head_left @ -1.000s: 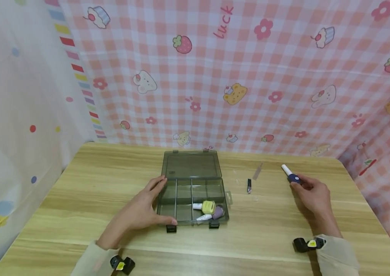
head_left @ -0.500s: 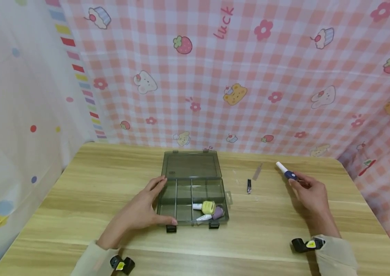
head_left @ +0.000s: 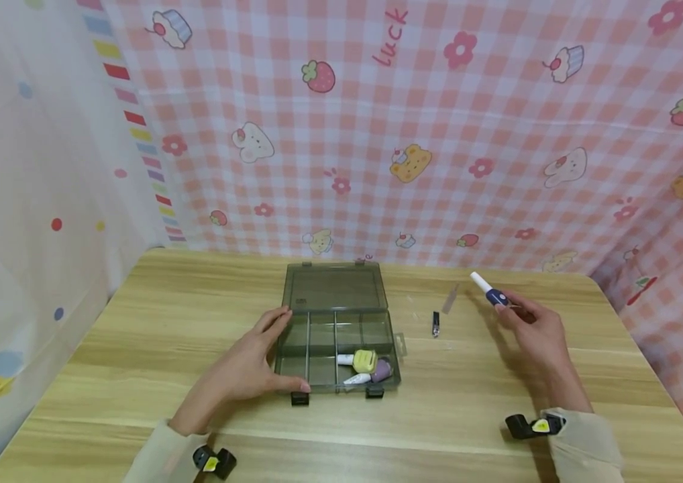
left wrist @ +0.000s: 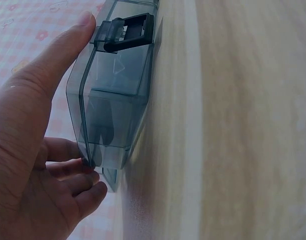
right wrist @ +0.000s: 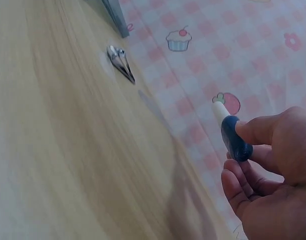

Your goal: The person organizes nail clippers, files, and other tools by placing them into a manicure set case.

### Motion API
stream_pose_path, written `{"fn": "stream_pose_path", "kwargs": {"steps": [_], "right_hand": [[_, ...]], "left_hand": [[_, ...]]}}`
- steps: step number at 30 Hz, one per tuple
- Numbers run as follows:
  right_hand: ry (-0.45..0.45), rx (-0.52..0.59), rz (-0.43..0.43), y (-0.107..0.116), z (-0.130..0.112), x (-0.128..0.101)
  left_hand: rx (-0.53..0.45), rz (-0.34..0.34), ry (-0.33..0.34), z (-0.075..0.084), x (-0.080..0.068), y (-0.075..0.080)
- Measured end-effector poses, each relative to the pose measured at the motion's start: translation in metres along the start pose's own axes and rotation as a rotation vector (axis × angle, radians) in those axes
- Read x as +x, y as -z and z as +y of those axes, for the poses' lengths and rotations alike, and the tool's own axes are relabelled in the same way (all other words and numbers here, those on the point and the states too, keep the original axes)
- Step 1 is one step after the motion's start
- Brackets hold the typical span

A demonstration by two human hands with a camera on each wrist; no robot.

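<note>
My right hand (head_left: 537, 329) pinches a dark blue nail polish bottle (head_left: 496, 297) with a white cap, raised over the right part of the table. In the right wrist view, thumb and fingertips hold the bottle (right wrist: 234, 140) by its blue body, cap pointing away. A see-through grey compartment box (head_left: 323, 335) lies with its lid folded back. My left hand (head_left: 245, 362) holds the box at its left side, thumb on the front rim near a latch and fingers by the back left. Yellow nail polish (head_left: 365, 362) and purple nail polish (head_left: 382, 371) lie in its front right compartment.
Between the box and my right hand lie a nail clipper (head_left: 435, 325) and a thin pinkish strip (head_left: 451, 299), with small clear pieces nearby. A pink checked cloth (head_left: 341, 134) hangs behind the wooden table (head_left: 438, 429).
My right hand has moved left and slightly away from me, with the blue nail polish rising along with it. My left hand and the box have stayed in place.
</note>
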State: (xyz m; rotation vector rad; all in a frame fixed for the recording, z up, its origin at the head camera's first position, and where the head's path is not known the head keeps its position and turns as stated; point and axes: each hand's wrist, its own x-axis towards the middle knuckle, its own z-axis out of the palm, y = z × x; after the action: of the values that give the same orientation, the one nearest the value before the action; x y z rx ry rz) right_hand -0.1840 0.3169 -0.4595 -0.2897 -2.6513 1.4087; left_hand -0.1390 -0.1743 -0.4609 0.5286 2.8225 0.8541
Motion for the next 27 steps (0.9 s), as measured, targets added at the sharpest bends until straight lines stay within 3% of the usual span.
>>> {"fn": "stream_pose_path", "kwargs": {"steps": [15,27], "right_hand": [[0.113,-0.026,-0.003,-0.012,-0.023,-0.007],[0.235,0.026,-0.100,-0.029,-0.042,-0.017]], "left_hand": [[0.013,-0.001,0.000,0.001,0.000,0.000],[0.004,0.009,-0.004,-0.001,0.001,-0.001]]}}
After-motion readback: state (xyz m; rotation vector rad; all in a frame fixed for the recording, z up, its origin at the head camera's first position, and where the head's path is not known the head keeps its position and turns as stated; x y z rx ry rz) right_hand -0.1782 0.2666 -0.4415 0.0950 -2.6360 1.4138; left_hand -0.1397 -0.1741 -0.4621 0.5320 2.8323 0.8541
